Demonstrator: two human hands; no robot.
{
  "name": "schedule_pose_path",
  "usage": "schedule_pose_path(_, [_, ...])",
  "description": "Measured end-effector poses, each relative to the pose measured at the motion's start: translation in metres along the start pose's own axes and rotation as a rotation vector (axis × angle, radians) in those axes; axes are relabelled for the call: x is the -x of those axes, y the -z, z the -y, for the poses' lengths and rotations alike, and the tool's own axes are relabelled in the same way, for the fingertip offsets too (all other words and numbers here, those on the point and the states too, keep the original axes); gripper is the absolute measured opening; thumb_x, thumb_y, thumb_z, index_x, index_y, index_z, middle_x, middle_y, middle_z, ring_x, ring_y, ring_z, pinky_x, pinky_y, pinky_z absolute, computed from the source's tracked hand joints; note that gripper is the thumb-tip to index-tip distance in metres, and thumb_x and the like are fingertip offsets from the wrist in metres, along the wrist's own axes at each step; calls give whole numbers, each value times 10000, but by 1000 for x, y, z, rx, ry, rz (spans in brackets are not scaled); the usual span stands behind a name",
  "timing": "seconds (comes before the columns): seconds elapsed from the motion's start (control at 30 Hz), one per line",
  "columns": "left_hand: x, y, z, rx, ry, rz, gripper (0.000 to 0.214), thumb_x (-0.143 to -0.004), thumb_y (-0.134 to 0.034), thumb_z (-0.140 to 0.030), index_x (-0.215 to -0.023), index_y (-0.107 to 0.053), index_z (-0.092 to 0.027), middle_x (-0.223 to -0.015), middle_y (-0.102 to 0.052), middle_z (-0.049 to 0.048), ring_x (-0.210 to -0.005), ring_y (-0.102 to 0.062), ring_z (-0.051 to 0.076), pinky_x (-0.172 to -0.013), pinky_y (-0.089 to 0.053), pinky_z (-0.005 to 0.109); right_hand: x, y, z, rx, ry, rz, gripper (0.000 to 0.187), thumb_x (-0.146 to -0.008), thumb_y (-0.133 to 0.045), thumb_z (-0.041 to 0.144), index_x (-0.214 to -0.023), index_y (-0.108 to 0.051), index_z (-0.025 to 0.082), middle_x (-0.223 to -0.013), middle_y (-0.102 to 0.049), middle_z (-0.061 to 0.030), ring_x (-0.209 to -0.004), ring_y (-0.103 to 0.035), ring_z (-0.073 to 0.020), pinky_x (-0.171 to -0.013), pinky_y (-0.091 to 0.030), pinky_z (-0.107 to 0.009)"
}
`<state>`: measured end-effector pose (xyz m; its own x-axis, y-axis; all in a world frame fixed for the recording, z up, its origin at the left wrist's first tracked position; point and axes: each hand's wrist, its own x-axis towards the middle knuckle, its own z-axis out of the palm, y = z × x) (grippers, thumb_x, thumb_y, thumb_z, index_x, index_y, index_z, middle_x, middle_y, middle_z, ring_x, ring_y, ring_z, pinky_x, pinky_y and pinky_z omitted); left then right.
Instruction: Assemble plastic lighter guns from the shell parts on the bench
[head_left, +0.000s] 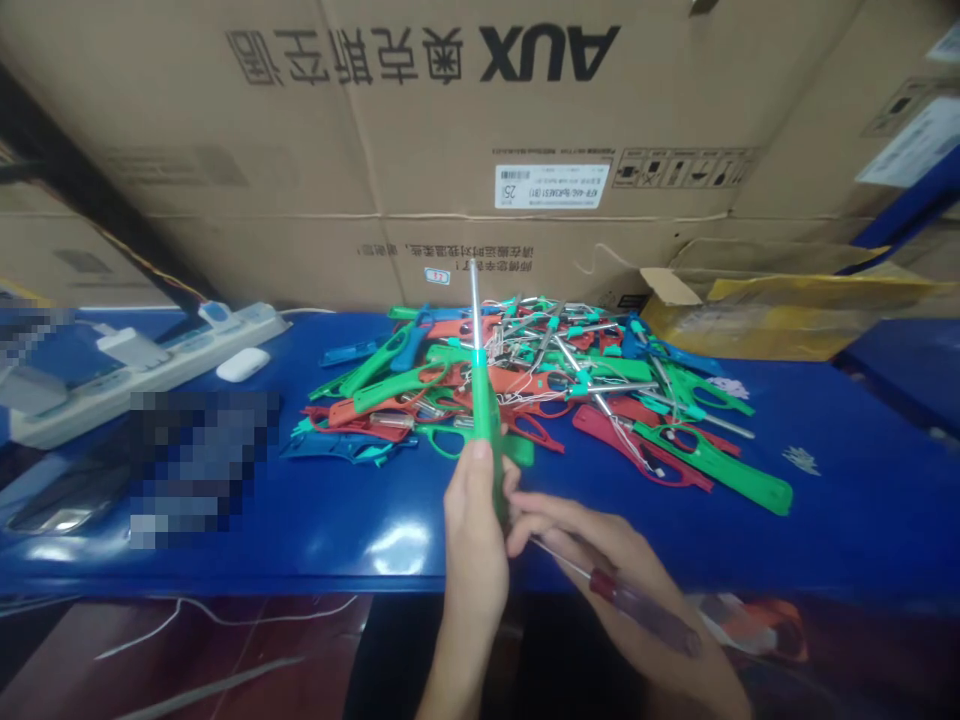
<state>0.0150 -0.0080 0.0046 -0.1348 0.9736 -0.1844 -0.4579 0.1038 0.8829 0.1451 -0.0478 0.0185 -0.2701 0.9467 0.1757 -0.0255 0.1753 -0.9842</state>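
A green stick lighter with a long metal nozzle stands upright, and my left hand is closed round its lower body. My right hand has a screwdriver with a translucent dark-red handle lying across it. The right fingertips touch the lower end of the lighter, close to the left fingers. Where the screwdriver tip ends is hidden by the fingers. Behind both hands a heap of lighter parts covers the table: green, red and blue shells, metal nozzles and thin white wires.
A large cardboard box walls off the back of the blue table. On the left are a power strip, a white earbud case and a dark phone. Small pale pieces and an opened carton are right.
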Motion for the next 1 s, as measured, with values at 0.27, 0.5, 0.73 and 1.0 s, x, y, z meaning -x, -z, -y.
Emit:
schedule_pose_path(0.27, [-3,0,-7,196,-17,22,419,-981,-560,-557,-1119,-646,-171,-668,-415,-57,-442,-302,46,-371,-218,158,0,-3,-2,-62,-41,-124,217,-952,-668,347,-1154,-686,271,-1022,-759,-47,-1005,-737,-207,-952,-582,-367])
schedule_pose_path(0.5, [-6,1,-2,121,-66,88,396,-1005,-544,-550,-1078,-615,-168,-741,-490,-35,-471,-355,33,-408,-262,149,2,13,-13,754,-92,-598,501,-975,-528,618,-1163,-743,207,-426,-483,69,-380,-495,-150,-461,-403,-273])
schedule_pose_path(0.73, [-3,4,-4,185,-47,148,441,-973,-581,-580,-1110,-622,-163,-691,-436,-59,-441,-311,29,-381,-201,147,-4,15,-35,1242,-58,-613,420,-1006,-508,560,-1131,-749,240,-817,-770,-38,-667,-717,-212,-552,-423,-291])
schedule_pose_path(1.0, [-1,6,0,126,29,304,657,-966,-436,-729,-1060,-672,-123,-619,-553,-16,-397,-353,66,-369,-237,194,-13,-7,-25,868,218,-622,311,-1009,-552,448,-1179,-721,251,-1311,-686,-101,-1120,-694,-256,-909,-561,-385])
